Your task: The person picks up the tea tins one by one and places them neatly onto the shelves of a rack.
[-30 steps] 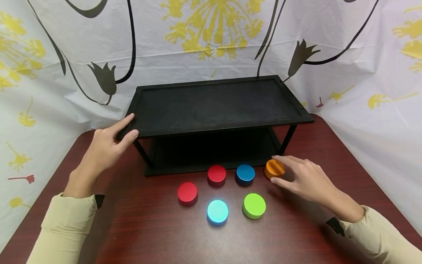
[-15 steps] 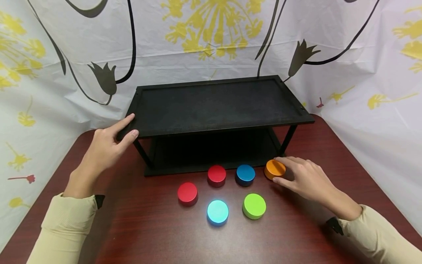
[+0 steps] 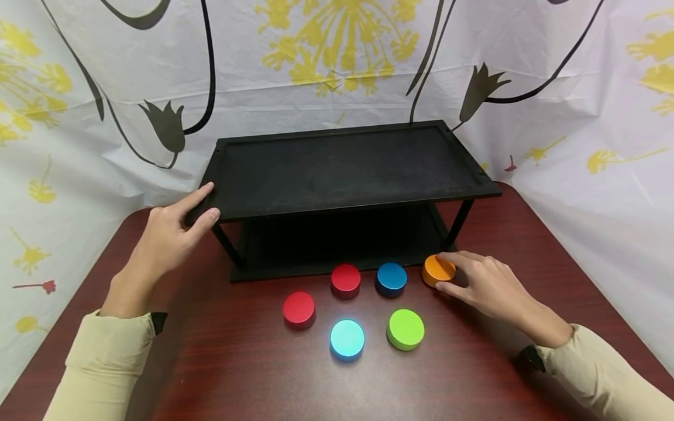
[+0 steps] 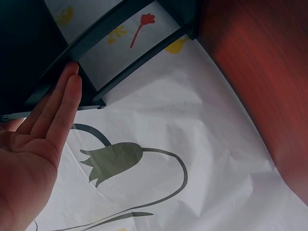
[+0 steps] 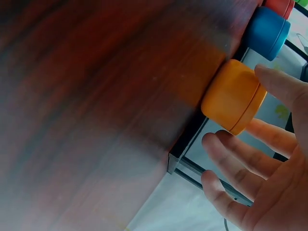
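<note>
In the head view, a small orange round container (image 3: pixel 438 271) stands on the table at the front right corner of a black two-level shelf (image 3: pixel 347 169). My right hand (image 3: pixel 487 283) pinches it between thumb and index finger. The right wrist view shows a seam round the orange container (image 5: pixel 233 96), with the thumb at its rim and the other fingers of my right hand (image 5: pixel 269 178) spread apart from it. My left hand (image 3: pixel 165 240) rests on the shelf's front left corner, thumb and index finger on top. In the left wrist view, the left hand's (image 4: pixel 43 130) other fingers lie straight against the shelf's side.
Left of the orange container stand a dark blue one (image 3: pixel 391 279) and a red one (image 3: pixel 346 280). Nearer are another red one (image 3: pixel 299 310), a light blue one (image 3: pixel 347 339) and a green one (image 3: pixel 405 328). A patterned white sheet (image 3: pixel 337 93) hangs behind the brown table (image 3: pixel 253 374).
My right hand's index finger and thumb have closed in on the orange container, and the forearm has shifted slightly. The left hand and the other containers have stayed in place.
</note>
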Tool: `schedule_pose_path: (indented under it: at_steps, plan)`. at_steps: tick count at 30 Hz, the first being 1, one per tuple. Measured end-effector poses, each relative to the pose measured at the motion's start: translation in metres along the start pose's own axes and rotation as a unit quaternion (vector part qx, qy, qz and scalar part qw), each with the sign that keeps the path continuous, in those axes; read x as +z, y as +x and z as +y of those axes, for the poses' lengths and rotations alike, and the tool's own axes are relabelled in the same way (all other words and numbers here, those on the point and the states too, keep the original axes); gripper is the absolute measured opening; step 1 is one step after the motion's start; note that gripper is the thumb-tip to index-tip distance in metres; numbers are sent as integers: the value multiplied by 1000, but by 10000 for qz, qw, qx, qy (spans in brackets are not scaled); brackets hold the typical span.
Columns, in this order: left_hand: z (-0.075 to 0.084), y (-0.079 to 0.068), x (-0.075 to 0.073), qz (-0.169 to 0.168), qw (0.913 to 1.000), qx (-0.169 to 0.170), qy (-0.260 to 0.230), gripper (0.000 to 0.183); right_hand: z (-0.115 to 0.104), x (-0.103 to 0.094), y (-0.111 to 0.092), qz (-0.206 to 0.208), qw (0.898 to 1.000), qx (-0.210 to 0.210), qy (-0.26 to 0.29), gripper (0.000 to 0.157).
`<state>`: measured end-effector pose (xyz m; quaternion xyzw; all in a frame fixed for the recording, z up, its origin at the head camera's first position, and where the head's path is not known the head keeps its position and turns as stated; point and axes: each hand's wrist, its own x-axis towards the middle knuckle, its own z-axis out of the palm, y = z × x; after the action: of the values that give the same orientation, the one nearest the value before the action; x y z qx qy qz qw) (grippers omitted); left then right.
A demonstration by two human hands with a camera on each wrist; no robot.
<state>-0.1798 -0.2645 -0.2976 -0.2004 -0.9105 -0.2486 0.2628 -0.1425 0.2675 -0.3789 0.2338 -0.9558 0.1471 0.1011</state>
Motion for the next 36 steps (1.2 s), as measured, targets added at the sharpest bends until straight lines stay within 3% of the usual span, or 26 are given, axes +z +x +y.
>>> schedule_pose_path:
  at_steps: [20, 36]
  plan:
    - [-1, 0, 1, 83, 10000, 42, -33, 47, -7, -2, 3, 54, 9999, -67, 67, 49]
    - [-1, 0, 2, 104, 9998, -11, -189, 46, -25, -25, 1, 772, 9961, -386, 186, 48]
